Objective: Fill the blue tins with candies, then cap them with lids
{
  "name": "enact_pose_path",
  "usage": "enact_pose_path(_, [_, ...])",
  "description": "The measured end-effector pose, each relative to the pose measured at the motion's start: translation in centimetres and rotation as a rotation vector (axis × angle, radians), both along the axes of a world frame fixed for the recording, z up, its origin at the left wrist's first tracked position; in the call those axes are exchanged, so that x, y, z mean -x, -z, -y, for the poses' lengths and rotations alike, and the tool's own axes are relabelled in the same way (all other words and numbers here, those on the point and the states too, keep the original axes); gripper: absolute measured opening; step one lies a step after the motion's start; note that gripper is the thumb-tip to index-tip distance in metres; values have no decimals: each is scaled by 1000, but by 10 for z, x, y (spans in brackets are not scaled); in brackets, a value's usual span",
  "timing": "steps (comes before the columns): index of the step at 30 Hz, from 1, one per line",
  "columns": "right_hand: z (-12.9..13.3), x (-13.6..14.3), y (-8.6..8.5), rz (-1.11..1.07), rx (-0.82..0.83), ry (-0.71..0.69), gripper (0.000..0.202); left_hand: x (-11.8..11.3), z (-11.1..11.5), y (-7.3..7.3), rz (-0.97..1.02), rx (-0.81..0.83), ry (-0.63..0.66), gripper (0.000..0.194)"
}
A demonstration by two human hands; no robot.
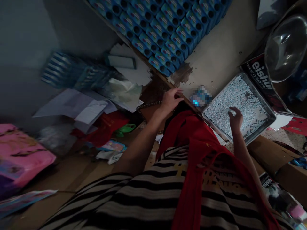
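My left hand (171,99) rests near the table's edge, its fingers loosely bent with a gap between them and the thumb. Nothing shows in it. Over a metal tray (259,135) of small pale blue and white beads (224,103) hovers my right hand (236,119). Its thumb and forefinger curve apart, and no held thing can be made out. Between the two hands, on the table, sits a small blue item (200,95), partly blurred out and with a bright blue spot.
Rows of blue boxes with dark round holes (165,33) fill the table's far side. Right of the tray are a clear plastic bowl (285,48) and a black printed bag (261,73). Papers (79,103), a pink package (21,156) and cardboard (280,156) lie around.
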State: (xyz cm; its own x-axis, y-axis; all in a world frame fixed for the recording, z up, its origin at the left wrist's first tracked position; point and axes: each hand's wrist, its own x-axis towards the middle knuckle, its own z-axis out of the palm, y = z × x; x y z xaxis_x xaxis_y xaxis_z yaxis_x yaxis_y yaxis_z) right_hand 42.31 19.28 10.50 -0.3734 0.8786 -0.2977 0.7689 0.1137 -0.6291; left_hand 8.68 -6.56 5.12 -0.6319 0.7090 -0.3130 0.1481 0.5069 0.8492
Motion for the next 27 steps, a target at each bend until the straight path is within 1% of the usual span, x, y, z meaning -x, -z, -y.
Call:
enact_pose_path(1, [-6, -8, 0, 70, -129, -48, 30, -1, -10, -2, -54, -1, 46, 52])
enact_pose_path(2, [-11, -16, -1, 132, -213, -68, 32, -2, -21, -3, -112, -2, 105, 55])
enact_pose_path(3, [-15, -23, -1, 181, -251, -66, 33, -3, -34, -5, -171, -4, 177, 59])
enact_pose_path(4, [-16, -30, -1, 213, -252, -54, 34, -5, -47, -6, -227, -10, 260, 63])
enact_pose_path(6, [-13, -41, -1, 233, -190, 7, 36, -12, -73, -12, -327, -34, 468, 72])
enact_pose_path(8, [-2, -48, 1, 227, -85, 89, 41, -20, -96, -20, -396, -60, 721, 74])
enact_pose_path(9, [5, -50, 4, 229, -37, 138, 44, -24, -106, -25, -408, -66, 862, 70])
enact_pose_path(11, [19, -50, 13, 232, 29, 244, 53, -30, -122, -34, -394, -10, 1078, 50])
enact_pose_path(12, [25, -48, 19, 217, 61, 273, 56, -30, -130, -38, -380, 29, 1131, 45])
enact_pose_path(14, [33, -42, 29, 166, 88, 311, 61, -22, -152, -45, -375, 59, 1130, 37])
enact_pose_path(16, [35, -36, 34, 140, 53, 347, 64, 0, -187, -53, -411, 0, 1047, 38])
enact_pose_path(18, [31, -32, 35, 145, -19, 396, 66, 38, -240, -61, -474, -117, 944, 43])
enact_pose_path(20, [24, -28, 33, 177, -79, 439, 64, 87, -306, -68, -526, -212, 851, 44])
enact_pose_path(21, [21, -26, 32, 204, -97, 448, 62, 113, -339, -71, -541, -235, 808, 43])
enact_pose_path(23, [15, -16, 32, 272, -95, 395, 59, 160, -397, -77, -530, -251, 743, 43])
enact_pose_path(24, [14, -8, 33, 314, -79, 347, 57, 179, -417, -79, -505, -260, 752, 44])
enact_pose_path(25, [13, 1, 34, 356, -55, 298, 54, 194, -431, -80, -472, -271, 755, 45])
enact_pose_path(26, [13, 11, 36, 396, -23, 251, 51, 203, -438, -80, -434, -287, 749, 48])
enact_pose_path(27, [12, 21, 38, 436, 7, 228, 47, 206, -439, -79, -395, -301, 742, 50])
